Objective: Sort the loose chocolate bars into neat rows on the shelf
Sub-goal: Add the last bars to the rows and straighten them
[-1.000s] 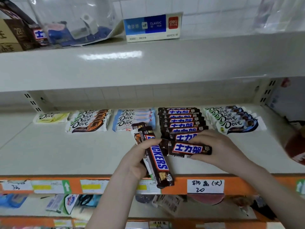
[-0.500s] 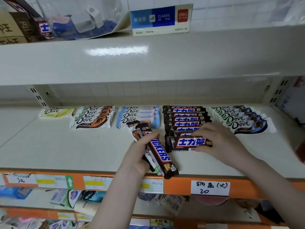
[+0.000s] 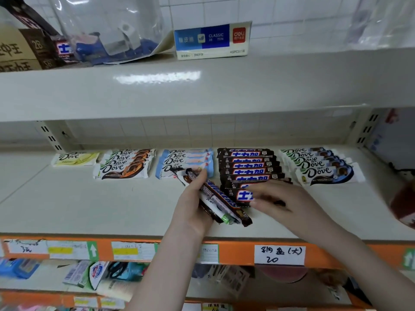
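Observation:
On the cream shelf point(image 3: 89, 205) lie rows of bars: one yellow Dove point(image 3: 75, 158), orange Dove point(image 3: 124, 164), blue Dove point(image 3: 186, 160), brown Snickers point(image 3: 249, 167) and white Dove point(image 3: 323, 167). My left hand point(image 3: 193, 207) grips a slanted bundle of loose bars point(image 3: 222, 205) with a Snickers on top, just left of the Snickers row. My right hand point(image 3: 285, 203) is blurred, and its fingers reach out flat over the front Snickers bar point(image 3: 243, 196), which lies on the shelf at the front of that row.
An orange price rail point(image 3: 134, 250) with paper labels runs along the shelf's front edge. The upper shelf carries a blue Deli box point(image 3: 212, 41), a clear bag and cartons. A red-brown object point(image 3: 402, 205) shows at the right edge. Mixed goods fill the lower shelf.
My right hand set the Snickers bar down at the front of its row and slid left across it. My left hand, still holding the bundle, moved up towards the blue Dove row.

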The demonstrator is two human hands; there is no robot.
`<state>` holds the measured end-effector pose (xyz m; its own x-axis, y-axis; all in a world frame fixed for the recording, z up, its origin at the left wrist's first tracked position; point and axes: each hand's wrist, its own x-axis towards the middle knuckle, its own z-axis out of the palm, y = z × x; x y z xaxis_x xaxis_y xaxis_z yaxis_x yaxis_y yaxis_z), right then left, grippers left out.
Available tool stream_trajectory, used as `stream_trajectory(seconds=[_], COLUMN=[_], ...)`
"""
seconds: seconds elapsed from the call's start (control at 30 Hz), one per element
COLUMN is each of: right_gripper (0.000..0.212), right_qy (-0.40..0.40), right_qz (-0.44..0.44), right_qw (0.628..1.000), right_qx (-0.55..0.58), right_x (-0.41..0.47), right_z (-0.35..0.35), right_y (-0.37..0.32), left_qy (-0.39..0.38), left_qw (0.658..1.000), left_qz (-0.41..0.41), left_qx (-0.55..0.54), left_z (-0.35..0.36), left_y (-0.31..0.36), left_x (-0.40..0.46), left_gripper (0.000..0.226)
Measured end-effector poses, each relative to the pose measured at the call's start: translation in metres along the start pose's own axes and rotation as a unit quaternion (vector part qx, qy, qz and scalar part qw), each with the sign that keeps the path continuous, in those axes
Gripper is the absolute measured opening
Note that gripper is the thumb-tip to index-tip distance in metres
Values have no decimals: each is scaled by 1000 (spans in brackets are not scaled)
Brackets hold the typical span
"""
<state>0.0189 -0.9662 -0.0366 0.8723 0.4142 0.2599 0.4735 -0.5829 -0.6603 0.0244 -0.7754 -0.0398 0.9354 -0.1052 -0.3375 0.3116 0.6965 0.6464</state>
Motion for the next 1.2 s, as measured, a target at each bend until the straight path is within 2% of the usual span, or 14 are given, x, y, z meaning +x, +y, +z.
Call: stream_trajectory(seconds=[0.1,0.17,0.23,0.33,0.6,0.67,0.8,0.87,1.03,1.2], right_gripper=[57,53,42,32,22,22,20,20,19,29], right_qy=[-45,-50,-30,-7,85,99,120,127,127,103], right_qz=[-16,-20,-17,-11,32,35,54,70,73,66], right_qw=[999,999,999,997,986,983,968,958,948,980], right_qx=[17,-2,14,71,137,154,211,247,282,156], right_x=[-6,-8,-10,-12,-16,-15,-13,-11,-11,-7], right_z=[7,9,7,2,-6,-8,-10,-10,-8,-4], right_y=[-5,-5,-5,-5,0,0,1,0,-3,-3], left_qy=[-5,-6,-9,-33,-36,-19,25,38,48,47], left_qw=[1000,1000,1000,999,998,998,997,997,999,998], left_qz=[-18,-20,-14,-26,-25,-23,-13,-11,0,-24], left_qx=[-1,1,2,-2,-41,-49,-70,-64,-14,21], left_z=[9,13,15,16,12,13,9,8,10,12], left_y=[-4,-6,-8,-11,-16,-16,-16,-15,-17,-21], left_x=[-5,-7,-7,-7,-6,-8,-6,-8,-11,-12], left_gripper=[47,50,52,67,81,79,39,32,41,54])
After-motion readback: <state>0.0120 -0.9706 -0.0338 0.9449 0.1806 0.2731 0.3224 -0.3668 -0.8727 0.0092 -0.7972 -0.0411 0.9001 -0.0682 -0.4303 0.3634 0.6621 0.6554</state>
